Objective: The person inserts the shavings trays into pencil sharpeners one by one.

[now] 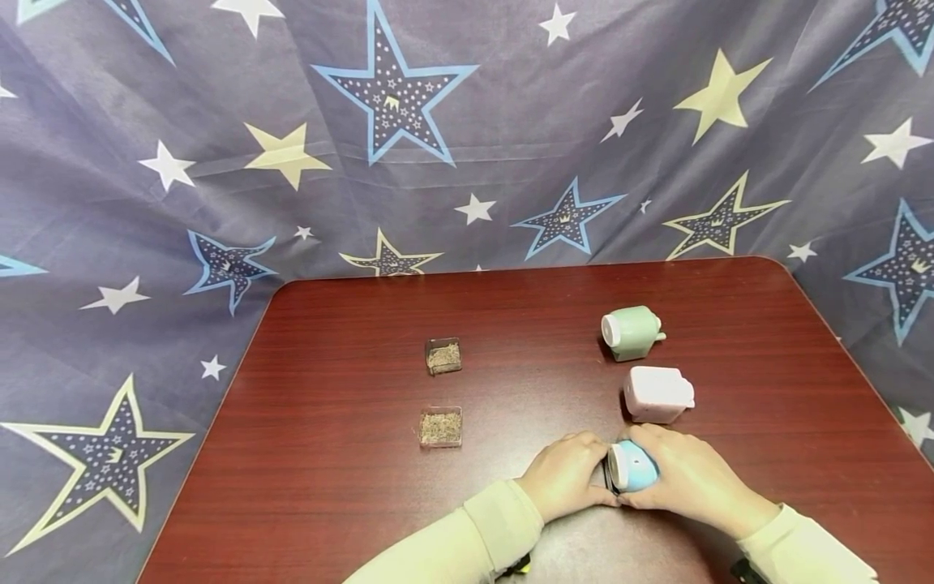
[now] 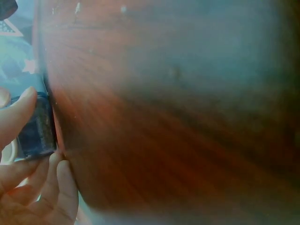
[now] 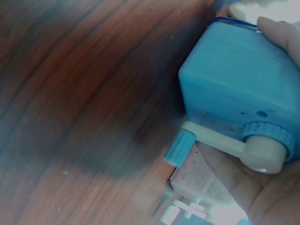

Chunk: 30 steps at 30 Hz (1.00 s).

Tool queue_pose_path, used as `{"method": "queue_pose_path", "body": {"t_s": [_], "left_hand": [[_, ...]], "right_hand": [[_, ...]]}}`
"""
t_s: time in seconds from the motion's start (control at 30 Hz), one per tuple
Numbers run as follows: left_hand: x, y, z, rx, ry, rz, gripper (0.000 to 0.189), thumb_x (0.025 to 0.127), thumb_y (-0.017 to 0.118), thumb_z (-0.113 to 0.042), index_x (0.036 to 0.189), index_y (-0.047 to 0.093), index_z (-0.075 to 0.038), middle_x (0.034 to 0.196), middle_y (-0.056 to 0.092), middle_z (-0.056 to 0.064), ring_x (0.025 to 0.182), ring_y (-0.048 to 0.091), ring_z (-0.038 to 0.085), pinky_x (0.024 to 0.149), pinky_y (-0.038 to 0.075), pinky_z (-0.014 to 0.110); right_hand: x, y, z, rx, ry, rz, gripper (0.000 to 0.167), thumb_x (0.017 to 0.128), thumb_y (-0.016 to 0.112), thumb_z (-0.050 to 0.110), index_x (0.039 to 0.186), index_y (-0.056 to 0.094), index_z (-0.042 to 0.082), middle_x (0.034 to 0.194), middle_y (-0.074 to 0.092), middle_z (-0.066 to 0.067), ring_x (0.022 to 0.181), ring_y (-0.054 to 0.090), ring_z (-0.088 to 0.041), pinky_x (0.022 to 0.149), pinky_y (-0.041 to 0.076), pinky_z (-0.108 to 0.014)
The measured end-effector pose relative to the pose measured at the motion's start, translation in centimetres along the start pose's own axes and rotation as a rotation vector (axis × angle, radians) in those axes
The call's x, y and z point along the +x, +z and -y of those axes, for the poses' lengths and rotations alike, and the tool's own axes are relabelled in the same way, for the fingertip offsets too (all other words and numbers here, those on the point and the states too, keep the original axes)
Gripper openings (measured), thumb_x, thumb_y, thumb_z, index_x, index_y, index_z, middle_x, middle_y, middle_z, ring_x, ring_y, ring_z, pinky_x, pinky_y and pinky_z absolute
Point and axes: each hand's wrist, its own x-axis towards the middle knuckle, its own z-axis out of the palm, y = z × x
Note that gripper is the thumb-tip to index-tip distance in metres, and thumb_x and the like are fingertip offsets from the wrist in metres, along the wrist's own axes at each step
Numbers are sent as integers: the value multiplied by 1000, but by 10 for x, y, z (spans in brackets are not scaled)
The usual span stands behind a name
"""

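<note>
My right hand [image 1: 689, 478] grips a blue crank pencil sharpener [image 1: 637, 466] near the table's front. In the right wrist view its white crank arm and blue knob [image 3: 180, 149] show at one end, with fingers on both sides of the body. My left hand [image 1: 565, 477] meets the sharpener's other end and pinches a clear shavings drawer [image 2: 36, 129] between thumb and fingers; the drawer lies right at the sharpener's front. Just beyond the right hand sits a pink sharpener [image 1: 657, 393], and behind that a green sharpener [image 1: 631, 332].
Two small clear drawers of pencil shavings, a nearer one [image 1: 441, 428] and a farther one [image 1: 443, 355], lie left of the hands on the dark red wooden table [image 1: 328, 478]. A star-patterned cloth [image 1: 438, 195] hangs behind the table's back edge.
</note>
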Motion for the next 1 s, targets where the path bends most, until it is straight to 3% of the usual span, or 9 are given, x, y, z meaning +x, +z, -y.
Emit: {"method": "queue_pose_path", "body": {"t_s": [0.5, 0.67, 1.0], "left_hand": [[3, 8, 4, -111, -16, -49, 55, 70, 86, -47, 114, 71, -17, 108, 68, -8, 97, 64, 2, 82, 50, 14], [6, 9, 3, -129, -49, -47, 57, 69, 87, -48, 114, 71, -17, 109, 68, -9, 98, 64, 2, 83, 50, 14], [9, 11, 0, -96, -72, -43, 53, 67, 87, -51, 105, 69, -18, 93, 62, -12, 74, 53, -3, 62, 45, 13]], "right_hand": [[0, 2, -1, 4, -32, -40, 61, 56, 89, 52, 101, 61, 22, 85, 57, 15, 69, 48, -1, 56, 41, -26], [1, 2, -1, 9, -31, -36, 60, 57, 89, 52, 101, 61, 22, 85, 56, 15, 69, 48, -1, 57, 40, -26], [0, 2, -1, 5, -23, -39, 60, 58, 88, 53, 101, 60, 22, 85, 57, 15, 68, 48, -1, 56, 40, -26]]}}
